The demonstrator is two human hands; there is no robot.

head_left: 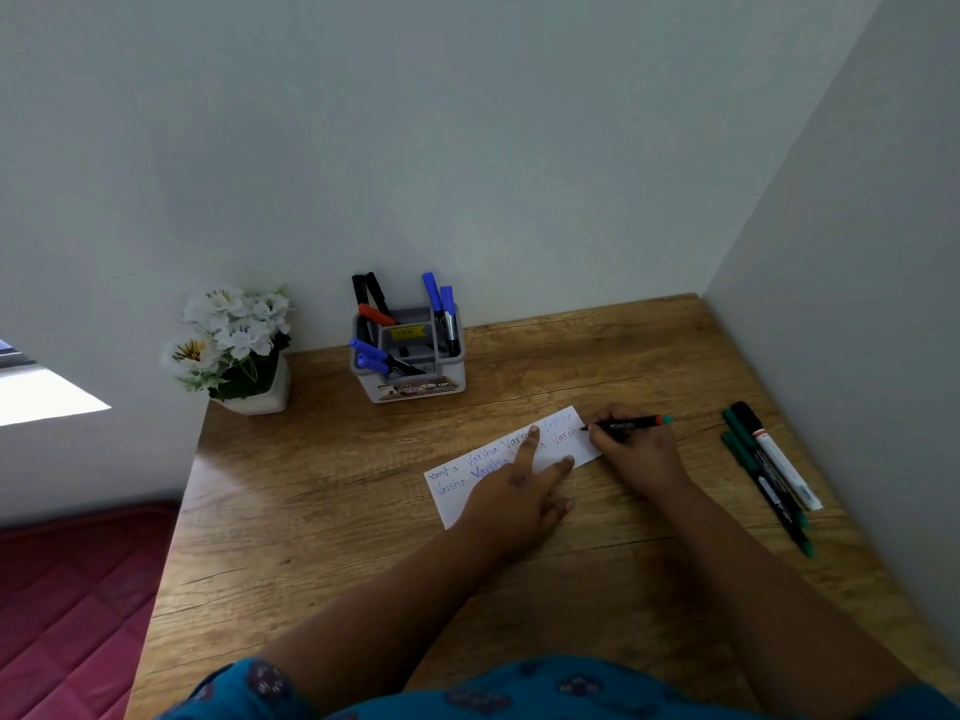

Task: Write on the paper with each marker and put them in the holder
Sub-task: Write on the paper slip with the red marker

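The paper (pixel 550 444), a narrow white strip, lies slanted at the centre of the wooden surface (pixel 322 511); its handwritten rows are partly covered by the left hand (pixel 519 491), and the words are hard to read. That hand presses the strip flat with two straight, spread fingers. The right hand (pixel 639 449), just right of the strip, grips a dark marker (pixel 628 423), tip on the paper's right end. Three more markers (pixel 769 470) lie at right. The holder (pixel 410 356), upper centre, has several markers inside.
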